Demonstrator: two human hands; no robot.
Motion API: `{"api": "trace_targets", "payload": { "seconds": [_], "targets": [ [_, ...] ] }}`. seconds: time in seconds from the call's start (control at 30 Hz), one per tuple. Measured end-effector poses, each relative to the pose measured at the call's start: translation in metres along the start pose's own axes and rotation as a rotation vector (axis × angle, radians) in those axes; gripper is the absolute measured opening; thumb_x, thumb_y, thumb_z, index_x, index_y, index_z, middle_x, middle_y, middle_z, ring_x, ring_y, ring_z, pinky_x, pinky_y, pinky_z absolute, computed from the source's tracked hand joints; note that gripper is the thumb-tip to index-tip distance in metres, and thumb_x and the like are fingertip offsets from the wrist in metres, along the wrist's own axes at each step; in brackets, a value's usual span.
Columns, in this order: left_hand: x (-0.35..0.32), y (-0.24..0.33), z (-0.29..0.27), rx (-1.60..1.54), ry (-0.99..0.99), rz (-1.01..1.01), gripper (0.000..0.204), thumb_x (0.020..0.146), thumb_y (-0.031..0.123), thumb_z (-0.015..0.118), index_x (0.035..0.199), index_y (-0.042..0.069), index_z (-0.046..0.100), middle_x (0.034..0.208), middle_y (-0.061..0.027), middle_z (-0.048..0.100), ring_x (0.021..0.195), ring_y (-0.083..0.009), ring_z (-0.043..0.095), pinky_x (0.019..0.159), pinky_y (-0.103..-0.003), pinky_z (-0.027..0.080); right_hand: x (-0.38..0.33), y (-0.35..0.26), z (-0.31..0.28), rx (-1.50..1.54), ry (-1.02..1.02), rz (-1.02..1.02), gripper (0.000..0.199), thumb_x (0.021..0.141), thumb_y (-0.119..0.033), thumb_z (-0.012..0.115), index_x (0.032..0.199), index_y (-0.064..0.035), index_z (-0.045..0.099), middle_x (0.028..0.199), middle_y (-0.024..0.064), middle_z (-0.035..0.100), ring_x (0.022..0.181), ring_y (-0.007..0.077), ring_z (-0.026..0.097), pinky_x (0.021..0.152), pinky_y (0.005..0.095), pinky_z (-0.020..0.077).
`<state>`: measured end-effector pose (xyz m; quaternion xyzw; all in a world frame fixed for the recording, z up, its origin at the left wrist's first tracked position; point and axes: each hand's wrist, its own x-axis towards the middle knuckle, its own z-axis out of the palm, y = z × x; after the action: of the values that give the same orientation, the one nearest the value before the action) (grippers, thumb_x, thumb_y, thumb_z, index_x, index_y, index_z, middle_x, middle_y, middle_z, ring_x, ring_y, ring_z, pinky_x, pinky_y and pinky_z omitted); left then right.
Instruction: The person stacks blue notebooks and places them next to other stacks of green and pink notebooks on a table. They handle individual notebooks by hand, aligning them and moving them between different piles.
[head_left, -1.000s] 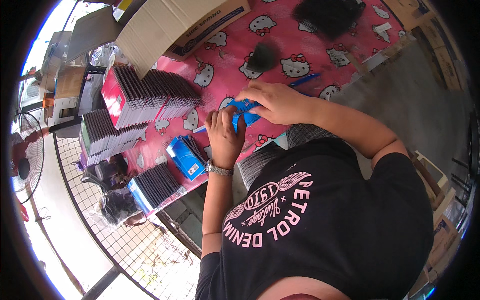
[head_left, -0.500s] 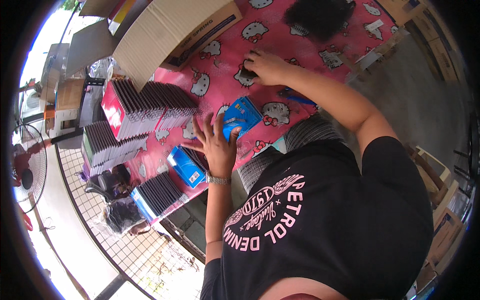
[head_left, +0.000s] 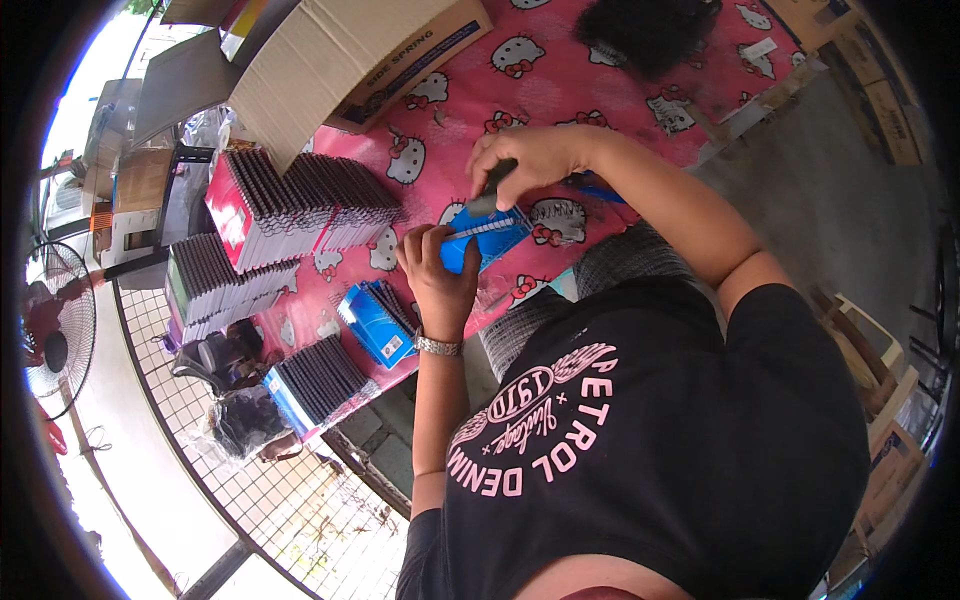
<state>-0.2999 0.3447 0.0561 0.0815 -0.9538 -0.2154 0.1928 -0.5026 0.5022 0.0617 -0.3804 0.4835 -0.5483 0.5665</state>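
Note:
A blue spiral notebook [head_left: 497, 243] lies on the pink table in front of me, a pale strip like its coil running across it. My left hand [head_left: 440, 272], wearing a metal watch, is closed on the notebook's left end with fingers curled. In my right hand [head_left: 530, 165] is a small dark block [head_left: 494, 188], held just over the notebook's far edge; whether it touches the cover I cannot tell. To the left of my left hand sits a short pile of blue notebooks [head_left: 375, 325], with a longer row of dark-spined notebooks [head_left: 318, 382] beyond it.
Tall stacks of spiral notebooks [head_left: 300, 215] stand at the left, beside an open cardboard box [head_left: 400, 75]. A dark fuzzy heap [head_left: 645, 35] lies at the far right of the patterned tablecloth [head_left: 590, 105]. A fan [head_left: 58, 335] stands at the far left.
My right hand has moved nearer, bringing the dark block to the notebook. My left hand's spread fingers have closed on the notebook, whose pale strip now shows.

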Motion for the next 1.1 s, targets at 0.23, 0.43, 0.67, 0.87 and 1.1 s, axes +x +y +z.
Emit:
{"api": "trace_targets", "payload": {
  "seconds": [0.23,0.43,0.67,0.87,1.1],
  "targets": [
    [-0.007,-0.019,-0.007,-0.069,-0.008,-0.044,0.027,0.078,0.009,0.074,0.101,0.003,0.062,0.102,-0.0116,0.060,0.091,-0.0282,0.058,0.071,-0.036,0.048,0.016,-0.002,0.004,-0.280,-0.044,-0.046,0.049,0.073,-0.021,0.072,0.117,-0.0008,0.066,0.120,0.0069,0.062,0.111,0.0189,0.058,0.099,0.0333,0.0428],
    [-0.005,-0.018,-0.010,-0.254,-0.084,-0.108,0.030,0.079,0.004,0.075,0.104,0.000,0.060,0.100,-0.0131,0.061,0.081,-0.0246,0.064,0.067,-0.033,0.051,0.025,0.000,0.009,0.061,-0.051,0.047,0.046,0.074,-0.020,0.070,0.115,-0.0011,0.066,0.116,0.0053,0.063,0.108,0.0169,0.058,0.097,0.0320,0.0434],
    [0.000,-0.018,-0.012,-0.312,-0.086,-0.150,0.030,0.076,0.004,0.075,0.102,0.002,0.061,0.096,-0.0124,0.061,0.083,-0.0266,0.062,0.069,-0.034,0.052,0.032,-0.003,0.015,-0.021,-0.154,-0.082,0.048,0.068,-0.020,0.072,0.113,-0.0021,0.068,0.116,0.0077,0.063,0.111,0.0192,0.056,0.096,0.0327,0.0431],
    [0.001,-0.019,-0.011,-0.300,-0.073,-0.108,0.029,0.076,0.003,0.075,0.101,0.001,0.060,0.094,-0.0128,0.061,0.080,-0.0265,0.062,0.068,-0.034,0.051,0.035,-0.006,0.017,0.182,-0.205,-0.051,0.044,0.072,-0.021,0.071,0.112,-0.0026,0.068,0.113,0.0073,0.061,0.108,0.0201,0.057,0.095,0.0325,0.0436],
    [0.003,-0.022,-0.011,-0.303,-0.078,-0.123,0.028,0.076,0.003,0.076,0.099,0.001,0.060,0.091,-0.0113,0.061,0.077,-0.0233,0.062,0.066,-0.032,0.051,0.041,0.004,0.012,0.052,-0.235,-0.074,0.044,0.068,-0.023,0.074,0.108,-0.0060,0.070,0.114,0.0108,0.064,0.109,0.0244,0.059,0.095,0.0367,0.0452]
  ]
}}
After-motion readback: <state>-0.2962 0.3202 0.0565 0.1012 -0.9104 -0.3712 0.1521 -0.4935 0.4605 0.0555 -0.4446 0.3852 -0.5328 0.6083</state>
